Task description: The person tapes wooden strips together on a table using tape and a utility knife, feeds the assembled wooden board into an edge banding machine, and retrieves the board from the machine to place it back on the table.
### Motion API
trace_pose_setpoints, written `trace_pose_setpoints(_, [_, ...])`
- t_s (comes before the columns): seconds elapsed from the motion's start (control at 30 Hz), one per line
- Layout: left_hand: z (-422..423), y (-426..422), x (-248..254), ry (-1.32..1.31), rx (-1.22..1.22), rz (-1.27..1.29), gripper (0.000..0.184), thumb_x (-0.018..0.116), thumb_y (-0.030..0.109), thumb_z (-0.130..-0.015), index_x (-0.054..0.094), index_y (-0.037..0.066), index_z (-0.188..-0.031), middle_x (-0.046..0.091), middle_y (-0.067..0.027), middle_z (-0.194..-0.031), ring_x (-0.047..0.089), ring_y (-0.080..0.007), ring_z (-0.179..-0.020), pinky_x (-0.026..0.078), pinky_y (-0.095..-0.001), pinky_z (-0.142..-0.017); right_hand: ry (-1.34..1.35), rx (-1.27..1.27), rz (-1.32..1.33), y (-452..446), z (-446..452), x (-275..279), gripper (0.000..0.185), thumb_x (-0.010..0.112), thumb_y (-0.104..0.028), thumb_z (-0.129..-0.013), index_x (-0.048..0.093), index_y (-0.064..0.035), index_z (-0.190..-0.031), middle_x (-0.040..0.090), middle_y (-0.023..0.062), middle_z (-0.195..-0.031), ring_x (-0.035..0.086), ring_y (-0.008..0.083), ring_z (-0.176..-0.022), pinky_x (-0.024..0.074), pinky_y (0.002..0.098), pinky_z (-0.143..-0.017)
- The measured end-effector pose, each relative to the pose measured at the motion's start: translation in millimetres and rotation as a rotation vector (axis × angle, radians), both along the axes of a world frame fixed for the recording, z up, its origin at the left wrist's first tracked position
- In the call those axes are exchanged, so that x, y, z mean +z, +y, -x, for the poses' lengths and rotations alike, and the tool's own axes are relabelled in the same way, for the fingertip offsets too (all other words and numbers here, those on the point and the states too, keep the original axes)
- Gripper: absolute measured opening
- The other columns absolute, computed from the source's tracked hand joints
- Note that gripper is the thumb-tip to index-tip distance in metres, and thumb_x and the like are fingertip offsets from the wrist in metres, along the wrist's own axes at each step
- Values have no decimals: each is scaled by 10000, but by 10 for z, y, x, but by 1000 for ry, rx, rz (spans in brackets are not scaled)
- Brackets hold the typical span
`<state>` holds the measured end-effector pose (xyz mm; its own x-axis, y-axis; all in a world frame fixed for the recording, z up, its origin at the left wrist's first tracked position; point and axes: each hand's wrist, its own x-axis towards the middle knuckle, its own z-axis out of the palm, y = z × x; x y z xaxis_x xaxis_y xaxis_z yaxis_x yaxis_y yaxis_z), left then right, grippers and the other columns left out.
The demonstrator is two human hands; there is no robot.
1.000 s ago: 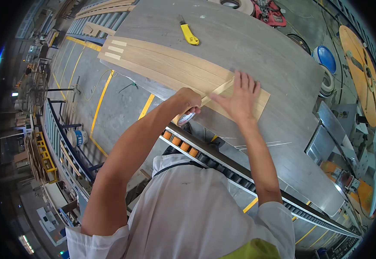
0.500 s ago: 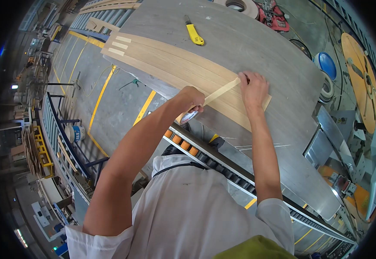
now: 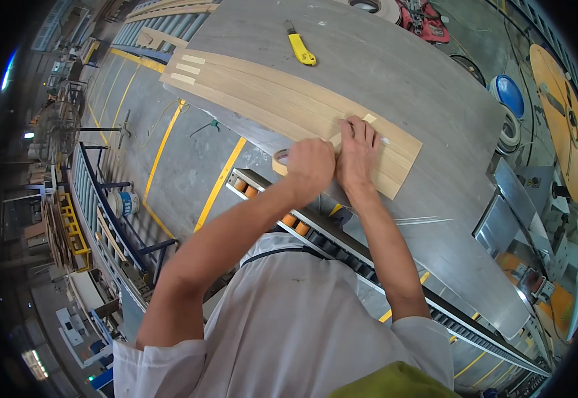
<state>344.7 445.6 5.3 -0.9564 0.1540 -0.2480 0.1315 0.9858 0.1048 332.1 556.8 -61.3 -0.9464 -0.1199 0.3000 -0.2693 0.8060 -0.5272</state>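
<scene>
A roll of masking tape (image 3: 280, 163) juts out from my left hand (image 3: 311, 166), whose fingers are closed around it near the board's front edge. Against it, my right hand (image 3: 358, 151) lies with outstretched fingers on the wooden boards (image 3: 262, 96), pressing over a tape strip (image 3: 370, 118). Part of that strip shows beyond the fingertips; the rest is mostly hidden under the hand. Several short tape pieces (image 3: 188, 68) cross the seams at the boards' far left end. A yellow utility knife (image 3: 301, 49) rests on the grey tabletop behind.
The grey table (image 3: 428, 99) carries the boards. A roller conveyor (image 3: 329, 239) runs between my body and the table. Tape or banding rolls (image 3: 385, 12) and a red tool (image 3: 424, 21) are at the back. A blue-lidded bucket (image 3: 508, 96) stands right.
My right hand has moved left and down onto the boards, laying the stretched tape flat across them. My left hand has come right with the roll, up against the right one.
</scene>
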Motion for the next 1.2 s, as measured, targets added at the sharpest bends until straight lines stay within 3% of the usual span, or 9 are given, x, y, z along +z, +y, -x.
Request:
trace_pose_setpoints(0.07, [-201,59,100,1,-53,17,231,513,157,-867,636,-18,-955,661,-167,-737,679,-271,-733,523,-408,-631,24,-1,-16,-1,0,4,610,827,-263,-622,581,-45,-1136,520,112,-1184,448,305,-1154,305,470,-1004])
trace_pose_setpoints(0.2, [-541,-75,228,-15,-225,-7,261,509,127,-877,593,-48,-1052,650,-175,-716,663,-279,-657,504,-401,-583,-34,37,41,122,47,151,627,780,-399,-687,589,-64,-1182,536,128,-1254,473,314,-1158,337,466,-992])
trace_pose_setpoints(0.27, [-678,-241,170,199,-237,-205,384,585,101,-838,574,-8,-1206,634,-150,-676,625,-317,-582,508,-403,-550,-25,57,32,255,131,148,630,768,-426,-703,589,-61,-1186,537,140,-1261,480,320,-1150,349,468,-984])
trace_pose_setpoints(0.47, [-705,-885,307,229,-93,-227,667,619,142,-848,326,2,-1431,651,-156,-712,640,-312,-612,505,-412,-569,-44,-305,-105,1010,331,41,724,779,-436,-683,554,-61,-1260,524,189,-1287,486,362,-1166,365,495,-989])
trace_pose_setpoints(0.53, [-687,-1040,383,177,8,-233,636,624,135,-849,361,25,-1417,665,-165,-776,651,-322,-684,515,-429,-642,2,-284,-105,1090,177,182,797,801,-455,-645,534,-65,-1287,498,194,-1326,463,373,-1208,347,505,-1014])
trace_pose_setpoints(0.6, [-659,-1412,280,327,-89,-320,604,639,118,-849,407,78,-1405,678,-171,-973,646,-332,-929,537,-416,-756,-133,170,-232,966,-53,427,1007,848,-494,-526,469,-64,-1354,414,223,-1405,388,396,-1294,290,529,-1063])
trace_pose_setpoints(0.67, [-588,-1698,229,333,-80,-273,535,645,124,-848,464,69,-1348,678,-150,-959,651,-327,-895,538,-401,-729,-139,233,-296,987,-143,327,1158,869,-518,-417,427,-66,-1387,345,251,-1446,330,413,-1338,245,546,-1086])
trace_pose_setpoints(0.87, [-355,-2350,100,403,-323,-318,439,624,107,-851,527,52,-1275,614,-85,-714,616,-254,-644,508,-374,-608,-224,175,-367,935,-407,516,1154,860,-531,-406,436,-73,-1376,367,254,-1420,343,440,-1314,260,558,-1074])
trace_pose_setpoints(1.2, [838,-3803,-226,953,271,-336,356,631,57,-876,586,87,-1227,598,-157,-767,588,-290,-617,468,-365,-561,-407,-83,-450,682,-1347,756,1169,912,-327,-351,406,-102,-1380,384,223,-1400,380,431,-1276,326,535,-1039])
